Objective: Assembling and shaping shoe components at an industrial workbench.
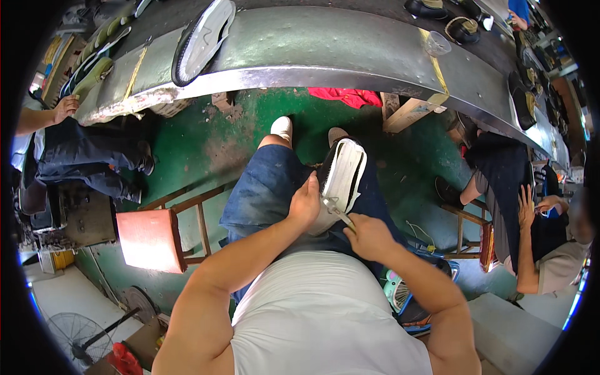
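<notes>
A dark shoe (345,170) lies across my lap with its white underside turned up. My left hand (305,201) is closed round its left side, the fingers partly hidden beneath. In my right hand (370,237) is a metal tool that looks like pincers (337,211), gripped by its handle. The tool's head touches or lies just over the near part of the white underside; I cannot tell which. Another shoe (201,42), also with a white bottom facing up, rests on the metal-edged bench (325,44) ahead of me.
A clear plastic cup (437,44) and several dark shoes (461,30) stand on the bench at the right. People sit on both sides, one hand (65,109) showing at the left. A stool (150,240) is beside me, a fan (80,334) behind it, and red cloth (345,96) under the bench.
</notes>
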A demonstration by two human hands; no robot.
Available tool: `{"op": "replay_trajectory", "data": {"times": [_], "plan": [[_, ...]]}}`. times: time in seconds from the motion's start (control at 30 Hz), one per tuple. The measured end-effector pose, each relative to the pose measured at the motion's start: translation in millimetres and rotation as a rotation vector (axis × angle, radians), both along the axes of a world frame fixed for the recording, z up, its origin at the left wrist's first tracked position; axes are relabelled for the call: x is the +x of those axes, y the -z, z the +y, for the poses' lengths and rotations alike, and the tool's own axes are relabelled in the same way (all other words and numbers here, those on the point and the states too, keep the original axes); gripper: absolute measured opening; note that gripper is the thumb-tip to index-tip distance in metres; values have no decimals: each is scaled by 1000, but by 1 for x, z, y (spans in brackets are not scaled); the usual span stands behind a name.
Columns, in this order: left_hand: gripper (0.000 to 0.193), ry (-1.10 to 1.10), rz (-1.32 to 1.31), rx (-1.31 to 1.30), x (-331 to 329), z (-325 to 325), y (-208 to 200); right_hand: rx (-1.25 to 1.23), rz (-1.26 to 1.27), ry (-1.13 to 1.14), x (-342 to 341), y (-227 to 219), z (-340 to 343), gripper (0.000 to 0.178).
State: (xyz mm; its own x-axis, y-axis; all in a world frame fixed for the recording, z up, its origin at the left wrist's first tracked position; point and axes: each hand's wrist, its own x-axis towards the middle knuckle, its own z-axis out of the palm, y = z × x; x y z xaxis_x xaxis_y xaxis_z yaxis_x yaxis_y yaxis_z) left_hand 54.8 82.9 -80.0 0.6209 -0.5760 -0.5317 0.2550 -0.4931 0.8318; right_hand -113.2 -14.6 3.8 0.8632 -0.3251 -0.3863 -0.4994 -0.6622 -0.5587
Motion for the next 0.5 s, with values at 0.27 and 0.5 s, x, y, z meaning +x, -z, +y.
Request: {"op": "replay_trajectory", "data": {"times": [0.27,0.5], "plan": [[54,194,-371,62,10,6,-7,-156,-162,-32,-4,-17,-38,41],[52,433,-654,-115,11,3,-10,-231,40,13,21,-3,-62,31]]}}
